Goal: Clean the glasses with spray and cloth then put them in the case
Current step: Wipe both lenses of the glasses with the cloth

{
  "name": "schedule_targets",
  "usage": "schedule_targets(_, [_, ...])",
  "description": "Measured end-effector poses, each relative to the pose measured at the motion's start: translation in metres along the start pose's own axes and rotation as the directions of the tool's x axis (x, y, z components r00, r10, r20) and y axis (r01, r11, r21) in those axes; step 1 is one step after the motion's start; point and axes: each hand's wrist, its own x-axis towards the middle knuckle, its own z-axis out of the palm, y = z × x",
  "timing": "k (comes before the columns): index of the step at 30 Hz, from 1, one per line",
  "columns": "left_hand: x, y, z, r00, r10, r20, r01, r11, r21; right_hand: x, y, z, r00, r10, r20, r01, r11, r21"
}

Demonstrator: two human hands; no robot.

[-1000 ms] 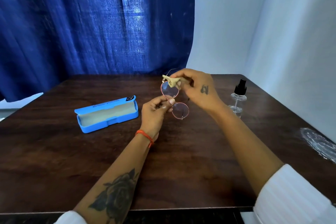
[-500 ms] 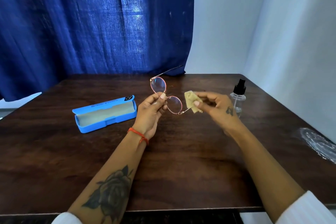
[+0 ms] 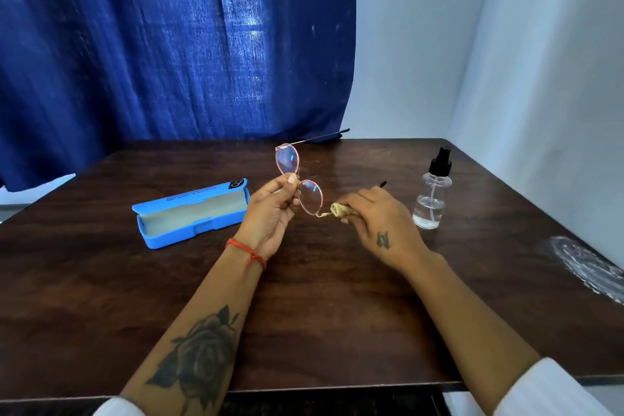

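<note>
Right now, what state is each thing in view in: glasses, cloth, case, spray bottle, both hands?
glasses: unfolded, held above the table, out of the case
cloth: bunched around one temple arm near the hinge
case: open, nothing in it
spray bottle: upright on the table, untouched, partly filled
left hand: pinches the glasses at the bridge
right hand: grips the cloth

Head view, downward (close) over table [image 3: 337, 331]
</note>
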Motion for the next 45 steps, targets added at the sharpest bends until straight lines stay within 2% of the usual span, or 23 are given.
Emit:
schedule_targets(9, [0.0,0.005,-0.006,0.999,-0.034,0.021,0.034,0.999,-0.01,-0.002,0.016,-0.001,0.986,0.157,0.061,-0.14,0.965,-0.22])
schedule_targets(14, [-0.002,0.007,-0.007,0.999,-0.05,0.01,0.05,0.999,-0.004,-0.005,0.019,-0.006,0.959,0.283,0.015,-0.266,0.919,-0.292])
schedule_targets(17, [-0.002,0.008,-0.008,0.999,-0.042,-0.008,0.042,0.999,0.002,-0.006,0.014,-0.01,0.925,0.375,-0.064,-0.375,0.871,-0.317])
schedule_targets(19, [-0.002,0.01,-0.01,0.999,-0.036,-0.007,0.036,0.999,0.009,-0.007,0.01,-0.015,0.899,0.412,-0.148,-0.437,0.858,-0.27])
schedule_targets(21, [-0.003,0.01,-0.01,0.999,-0.045,0.001,0.045,0.999,0.014,-0.007,0.004,-0.02,0.879,0.394,-0.269,-0.439,0.888,-0.135])
schedule_targets(23, [-0.004,0.01,-0.01,0.998,-0.047,0.034,0.045,0.997,0.057,-0.004,-0.002,-0.023,0.864,0.33,-0.38,-0.36,0.933,-0.008])
schedule_targets(25, [-0.005,0.009,-0.009,0.996,-0.047,0.076,0.039,0.993,0.109,0.006,-0.008,-0.025,0.871,0.282,-0.402,-0.282,0.957,0.06])
schedule_targets(30, [-0.008,0.006,-0.007,0.988,-0.061,0.14,0.038,0.986,0.165,0.048,-0.021,-0.024,0.941,0.133,-0.312,-0.116,0.99,0.075])
schedule_targets(35, [-0.008,0.007,-0.007,0.981,-0.053,0.188,0.016,0.981,0.194,0.078,-0.028,-0.007,0.997,-0.015,-0.071,0.004,0.987,-0.161])
schedule_targets(45, [-0.004,0.006,-0.011,0.983,-0.029,0.184,-0.002,0.986,0.169,0.083,-0.004,-0.004,0.995,0.095,0.003,-0.089,0.938,-0.334])
